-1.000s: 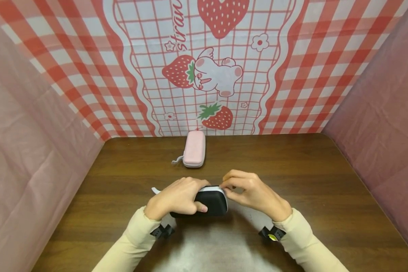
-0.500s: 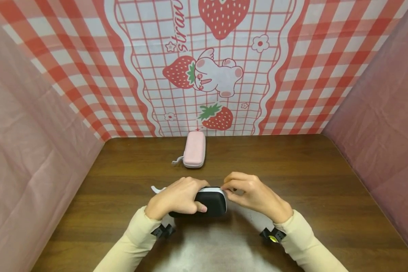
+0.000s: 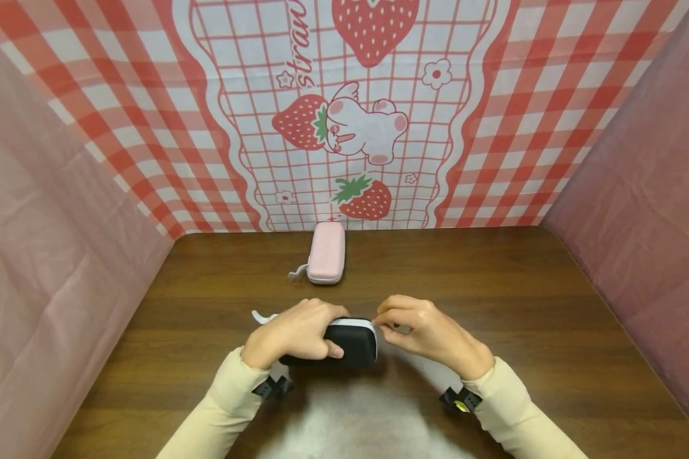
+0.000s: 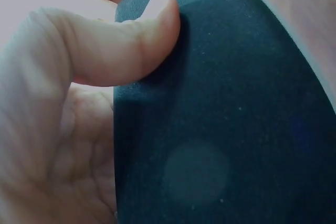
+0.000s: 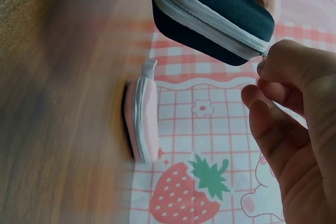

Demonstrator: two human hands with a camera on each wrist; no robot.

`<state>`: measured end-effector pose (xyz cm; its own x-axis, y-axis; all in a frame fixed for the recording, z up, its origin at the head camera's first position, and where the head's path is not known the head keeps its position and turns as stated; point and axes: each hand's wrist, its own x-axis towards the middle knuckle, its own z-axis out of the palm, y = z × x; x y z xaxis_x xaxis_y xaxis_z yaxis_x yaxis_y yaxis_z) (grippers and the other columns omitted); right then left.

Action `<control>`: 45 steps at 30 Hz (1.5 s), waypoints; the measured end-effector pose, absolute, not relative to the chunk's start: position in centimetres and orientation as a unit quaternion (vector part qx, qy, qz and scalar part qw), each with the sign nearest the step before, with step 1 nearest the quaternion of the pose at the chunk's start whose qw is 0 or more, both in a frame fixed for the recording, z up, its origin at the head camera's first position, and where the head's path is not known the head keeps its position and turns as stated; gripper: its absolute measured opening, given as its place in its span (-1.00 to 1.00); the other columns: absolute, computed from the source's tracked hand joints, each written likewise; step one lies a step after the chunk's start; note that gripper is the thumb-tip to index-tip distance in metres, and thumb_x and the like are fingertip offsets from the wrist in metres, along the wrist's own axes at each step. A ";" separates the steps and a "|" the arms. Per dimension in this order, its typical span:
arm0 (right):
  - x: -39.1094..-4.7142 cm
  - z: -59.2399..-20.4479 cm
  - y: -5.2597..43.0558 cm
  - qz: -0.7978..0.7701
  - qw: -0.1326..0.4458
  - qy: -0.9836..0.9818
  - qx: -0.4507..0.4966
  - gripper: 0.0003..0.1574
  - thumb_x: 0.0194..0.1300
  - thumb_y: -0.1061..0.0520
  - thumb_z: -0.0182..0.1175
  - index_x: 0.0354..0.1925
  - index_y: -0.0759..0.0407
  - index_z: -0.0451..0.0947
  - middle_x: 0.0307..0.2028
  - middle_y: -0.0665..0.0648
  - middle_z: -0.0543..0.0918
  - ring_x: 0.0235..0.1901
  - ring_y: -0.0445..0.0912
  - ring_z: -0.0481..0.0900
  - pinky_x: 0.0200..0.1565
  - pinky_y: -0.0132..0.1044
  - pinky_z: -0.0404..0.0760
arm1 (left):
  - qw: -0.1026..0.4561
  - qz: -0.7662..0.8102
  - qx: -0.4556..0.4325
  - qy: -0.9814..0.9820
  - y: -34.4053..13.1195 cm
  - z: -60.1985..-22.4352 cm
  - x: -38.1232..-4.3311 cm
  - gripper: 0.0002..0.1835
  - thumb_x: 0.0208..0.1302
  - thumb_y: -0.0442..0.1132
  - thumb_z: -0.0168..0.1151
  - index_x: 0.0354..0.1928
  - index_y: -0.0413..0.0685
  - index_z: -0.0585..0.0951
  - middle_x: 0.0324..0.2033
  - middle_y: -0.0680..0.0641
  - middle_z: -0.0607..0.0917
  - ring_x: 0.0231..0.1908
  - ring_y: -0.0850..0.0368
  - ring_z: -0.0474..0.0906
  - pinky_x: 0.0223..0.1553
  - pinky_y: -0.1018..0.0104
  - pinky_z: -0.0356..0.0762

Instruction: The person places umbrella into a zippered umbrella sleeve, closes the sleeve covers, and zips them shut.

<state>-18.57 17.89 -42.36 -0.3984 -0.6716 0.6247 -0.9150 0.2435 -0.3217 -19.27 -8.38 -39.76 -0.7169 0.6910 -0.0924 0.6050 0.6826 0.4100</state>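
A black zip case (image 3: 351,345) with a white zipper band lies on its side in my left hand (image 3: 298,329). The thumb presses on its black face, and the other fingers go over the far side, mostly hidden in the head view. Close up in the left wrist view, the thumb (image 4: 126,45) lies across the dark fabric. My right hand (image 3: 430,328) is at the case's right upper corner. In the right wrist view its thumb and forefinger pinch the small zipper pull (image 5: 264,55) at the end of the zipper band (image 5: 210,27). The zipper seam looks closed along the visible side.
A pink zip case (image 3: 326,253) with a grey strap lies farther back on the brown wooden table (image 3: 494,287), near the strawberry-print cloth (image 3: 344,127) behind it. Pink fabric walls (image 3: 637,172) stand at both sides. A pale strap (image 3: 263,317) sticks out left of the black case.
The black case and left hand have shifted slightly left and nearer the body. The right fingertips have come down a little at its corner. The pink case stays put.
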 end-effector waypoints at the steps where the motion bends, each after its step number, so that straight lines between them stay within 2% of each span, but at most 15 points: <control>1: -18.6 -42.4 17.9 0.332 0.183 -0.767 0.518 -0.86 0.29 0.35 0.32 -0.21 0.19 0.74 -0.18 0.02 0.69 -0.23 -0.21 0.65 -0.27 -0.52 0.63 | 0.121 0.177 0.356 0.909 -8.4 -39.7 -19.3 -0.61 0.06 -0.06 0.54 -0.05 0.08 0.68 -0.40 0.18 0.65 -0.43 0.27 0.53 -0.35 0.35 0.51; 10: -18.7 -42.3 17.6 0.331 0.178 -0.773 0.511 -0.78 0.22 0.39 0.35 -0.20 0.15 0.71 -0.19 -0.01 0.71 -0.25 -0.25 0.67 -0.29 -0.45 0.66 | 0.114 0.177 0.359 0.909 -8.4 -39.6 -19.3 -0.62 0.05 -0.08 0.55 -0.06 0.11 0.68 -0.41 0.20 0.64 -0.44 0.26 0.53 -0.39 0.33 0.49; 15: -18.9 -42.2 17.4 0.326 0.175 -0.767 0.524 -0.69 0.16 0.44 0.41 -0.13 0.20 0.76 -0.22 0.02 0.72 -0.26 -0.23 0.69 -0.23 -0.52 0.65 | 0.124 0.183 0.362 0.906 -8.5 -39.7 -19.3 -0.60 0.08 -0.10 0.55 -0.01 0.12 0.68 -0.40 0.22 0.64 -0.42 0.27 0.53 -0.37 0.34 0.49; 18: -18.9 -42.1 17.4 0.323 0.178 -0.763 0.531 -0.70 0.14 0.45 0.42 -0.16 0.21 0.77 -0.24 0.03 0.71 -0.27 -0.22 0.69 -0.21 -0.54 0.64 | 0.132 0.189 0.367 0.901 -8.5 -39.8 -19.3 -0.61 0.08 -0.11 0.55 -0.03 0.14 0.68 -0.41 0.23 0.63 -0.43 0.27 0.53 -0.38 0.34 0.49; 25: -18.7 -41.4 17.6 0.323 0.164 -0.766 0.531 -0.70 0.25 0.47 0.31 -0.11 0.20 0.74 -0.14 0.02 0.71 -0.15 -0.19 0.70 -0.06 -0.51 0.64 | 0.149 0.222 0.393 0.880 -8.5 -39.8 -19.4 -0.68 0.08 -0.20 0.54 -0.12 0.15 0.65 -0.47 0.23 0.59 -0.48 0.33 0.49 -0.42 0.39 0.48; 29: -18.5 -41.2 17.5 0.319 0.166 -0.763 0.537 -0.72 0.31 0.46 0.26 -0.09 0.21 0.72 -0.11 0.03 0.70 -0.10 -0.17 0.69 0.00 -0.49 0.64 | 0.161 0.238 0.399 0.871 -8.5 -39.8 -19.4 -0.64 0.08 -0.25 0.54 -0.06 0.13 0.68 -0.46 0.24 0.61 -0.48 0.35 0.49 -0.40 0.42 0.50; 35: -18.4 -41.1 17.3 0.303 0.175 -0.767 0.538 -0.82 0.45 0.34 0.19 -0.10 0.19 0.70 -0.10 0.02 0.68 -0.07 -0.19 0.67 0.04 -0.50 0.61 | 0.174 0.254 0.400 0.863 -8.2 -40.0 -19.3 -0.59 0.08 -0.28 0.53 0.00 0.13 0.69 -0.42 0.24 0.63 -0.46 0.35 0.51 -0.38 0.42 0.52; 45: -18.4 -40.5 17.4 0.299 0.195 -0.764 0.537 -0.81 0.53 0.23 0.13 -0.10 0.21 0.70 -0.10 0.04 0.69 -0.08 -0.17 0.67 0.03 -0.49 0.62 | 0.167 0.251 0.401 0.865 -8.4 -39.8 -19.1 -0.50 0.14 -0.31 0.49 0.15 0.01 0.60 -0.25 0.16 0.67 -0.33 0.32 0.55 -0.25 0.43 0.55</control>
<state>-18.42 17.39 -40.54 -0.3462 -0.7048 0.6191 -0.9379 0.2438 -0.2469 -19.10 -8.38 -39.77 -0.6233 0.7770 -0.0876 0.6090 0.5527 0.5690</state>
